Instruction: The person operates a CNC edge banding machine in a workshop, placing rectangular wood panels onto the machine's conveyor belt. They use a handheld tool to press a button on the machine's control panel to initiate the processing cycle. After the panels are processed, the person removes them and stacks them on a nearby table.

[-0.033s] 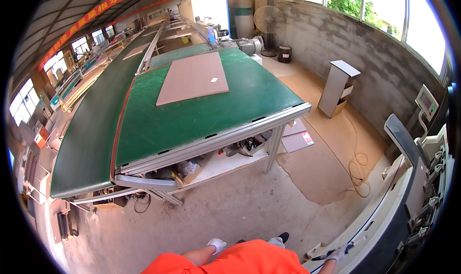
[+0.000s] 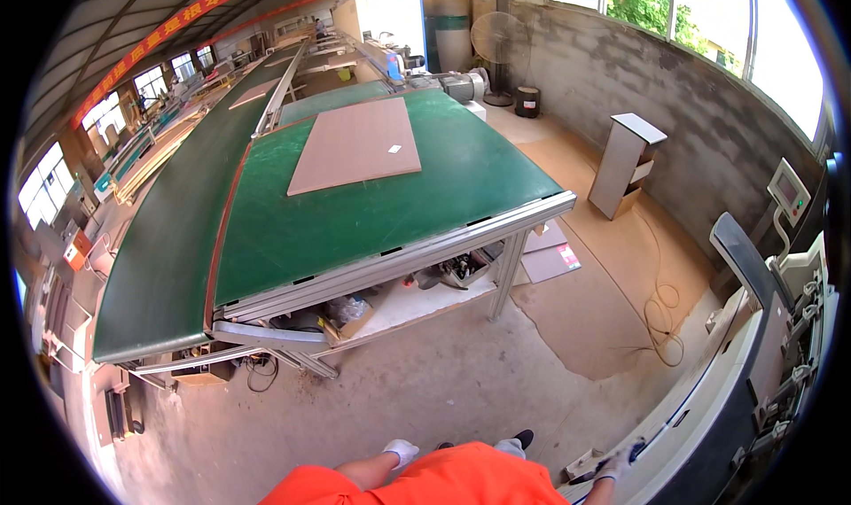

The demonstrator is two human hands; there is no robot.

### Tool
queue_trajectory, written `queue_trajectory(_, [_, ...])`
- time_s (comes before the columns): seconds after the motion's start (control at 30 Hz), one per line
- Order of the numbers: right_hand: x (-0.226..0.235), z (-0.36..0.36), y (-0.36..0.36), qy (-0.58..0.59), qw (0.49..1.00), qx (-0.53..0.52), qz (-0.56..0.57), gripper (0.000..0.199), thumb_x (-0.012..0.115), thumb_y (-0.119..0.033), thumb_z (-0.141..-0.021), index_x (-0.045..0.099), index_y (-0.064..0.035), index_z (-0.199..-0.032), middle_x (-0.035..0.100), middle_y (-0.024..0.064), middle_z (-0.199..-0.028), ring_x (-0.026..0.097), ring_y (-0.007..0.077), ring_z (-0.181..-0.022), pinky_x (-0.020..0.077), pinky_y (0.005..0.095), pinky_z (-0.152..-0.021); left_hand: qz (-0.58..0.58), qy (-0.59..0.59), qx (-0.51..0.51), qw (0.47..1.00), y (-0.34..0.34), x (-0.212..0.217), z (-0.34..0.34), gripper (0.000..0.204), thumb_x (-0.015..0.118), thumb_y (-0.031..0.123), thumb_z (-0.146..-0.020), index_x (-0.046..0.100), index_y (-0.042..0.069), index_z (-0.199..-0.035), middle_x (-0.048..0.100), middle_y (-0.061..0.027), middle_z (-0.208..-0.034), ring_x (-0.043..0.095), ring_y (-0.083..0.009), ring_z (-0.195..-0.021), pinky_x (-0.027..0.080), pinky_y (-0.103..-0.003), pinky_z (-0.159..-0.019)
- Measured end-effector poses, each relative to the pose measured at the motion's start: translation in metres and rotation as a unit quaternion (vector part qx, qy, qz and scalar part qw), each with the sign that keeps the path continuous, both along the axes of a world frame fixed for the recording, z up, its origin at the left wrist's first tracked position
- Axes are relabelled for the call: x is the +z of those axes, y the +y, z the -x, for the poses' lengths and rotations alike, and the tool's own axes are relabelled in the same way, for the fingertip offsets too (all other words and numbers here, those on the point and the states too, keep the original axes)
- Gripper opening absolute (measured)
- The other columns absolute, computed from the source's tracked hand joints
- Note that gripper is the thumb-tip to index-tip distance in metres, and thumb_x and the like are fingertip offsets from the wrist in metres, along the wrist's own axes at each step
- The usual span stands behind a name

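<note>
Workshop floor, person in an orange top. Left hand (image 2: 402,452), white-gloved, hangs low by the body, holding nothing, fingers loosely curled. Right hand (image 2: 618,462), gloved, rests on the edge of a grey machine (image 2: 753,363); whether it grips anything, I cannot tell. Brown board (image 2: 356,143) lies flat on the green conveyor table (image 2: 292,230), well apart from both hands. Risks, as I judge them: coiled cable (image 2: 663,319) on the floor could snag a foot; the hand on the machine edge could get pinched

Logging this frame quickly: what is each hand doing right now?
Left hand: white-gloved, low by the body, holding nothing visible; open or closed cannot be told.
Right hand: gloved, resting on the pale machine edge; grip unclear.
</note>
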State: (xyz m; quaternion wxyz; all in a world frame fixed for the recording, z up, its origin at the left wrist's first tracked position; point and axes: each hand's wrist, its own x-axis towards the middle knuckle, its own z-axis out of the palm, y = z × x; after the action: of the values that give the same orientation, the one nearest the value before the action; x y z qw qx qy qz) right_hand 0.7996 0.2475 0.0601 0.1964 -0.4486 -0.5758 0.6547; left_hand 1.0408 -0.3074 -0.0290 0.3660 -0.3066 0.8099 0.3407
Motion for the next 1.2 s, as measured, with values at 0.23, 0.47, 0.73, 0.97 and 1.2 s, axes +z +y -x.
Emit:
queue_trajectory(0.23, [-0.026, 0.005, -0.12, -0.053, 0.885, 0.428, -0.173, 0.021, 0.077, -0.02, -0.089, 0.063, -0.0064, -0.079, 0.055, -0.0037, -0.067, 0.048, 0.0088, -0.059, 0.038, 0.0298, -0.053, 0.012, 0.051, -0.043, 0.998, -0.012, 0.005, 0.031, 0.047, 0.054, 0.044, -0.096, 0.075, 0.01, -0.12, 0.07, -0.0159, -0.128, 0.065, -0.0377, -0.12, 0.049, -0.046, -0.104])
queue_trajectory(0.47, [-0.038, 0.011, -0.136, -0.154, 0.889, 0.427, -0.065, 0.025, 0.074, -0.026, -0.089, 0.058, -0.0093, -0.079, 0.051, -0.0002, -0.058, 0.049, 0.0146, -0.045, 0.0371, 0.0334, -0.04, 0.023, 0.045, 0.029, 0.998, -0.023, 0.014, 0.01, 0.05, 0.049, 0.045, -0.097, 0.074, 0.009, -0.122, 0.069, -0.0163, -0.129, 0.064, -0.0384, -0.122, 0.049, -0.045, -0.106])
queue_trajectory(0.73, [-0.057, 0.034, -0.102, -0.172, 0.841, 0.481, -0.179, 0.023, 0.076, -0.024, -0.085, 0.063, -0.007, -0.077, 0.054, 0.0001, -0.058, 0.05, 0.0153, -0.047, 0.0398, 0.0351, -0.043, 0.059, -0.08, 0.032, 0.995, -0.024, -0.002, -0.039, 0.058, 0.049, 0.051, -0.096, 0.072, 0.008, -0.127, 0.064, -0.0205, -0.137, 0.059, -0.0402, -0.129, 0.046, -0.047, -0.11])
queue_trajectory(0.97, [-0.052, 0.068, -0.067, -0.207, 0.746, 0.557, -0.301, 0.04, 0.071, -0.043, -0.086, 0.072, -0.0061, -0.103, 0.069, 0.0125, -0.081, 0.062, 0.0261, -0.07, 0.0495, 0.0419, -0.064, 0.074, -0.047, 0.03, 0.996, -0.003, -0.017, 0.004, 0.058, 0.05, 0.051, -0.096, 0.072, 0.007, -0.126, 0.064, -0.0203, -0.137, 0.059, -0.0405, -0.129, 0.046, -0.047, -0.109])
queue_trajectory(1.2, [-0.054, 0.1, 0.009, -0.235, 0.822, 0.492, -0.162, 0.047, 0.071, -0.048, -0.09, 0.075, -0.0056, -0.112, 0.058, 0.0055, -0.069, 0.05, 0.0141, -0.058, 0.0437, 0.0394, -0.054, 0.04, 0.023, 0.009, 0.999, 0.077, 0.0, 0.151, 0.051, 0.052, 0.047, -0.095, 0.074, 0.01, -0.124, 0.067, -0.0178, -0.133, 0.062, -0.0401, -0.125, 0.047, -0.047, -0.107])
